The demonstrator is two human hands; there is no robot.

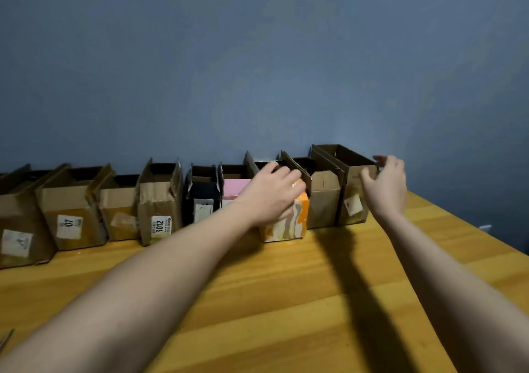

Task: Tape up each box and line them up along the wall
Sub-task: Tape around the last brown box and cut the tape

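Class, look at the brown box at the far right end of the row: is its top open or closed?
Open. The rightmost brown box has its flaps standing up, and its dark inside shows from above. The right hand is beside it.

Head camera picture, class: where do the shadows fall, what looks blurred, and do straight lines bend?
Head view: the right arm casts a long dark shadow across the wooden table; the right hand near the end box looks soft, perhaps motion blur; the row of boxes and the table edge tilt and curve, a wide-angle effect; the blue wall is evenly dim.
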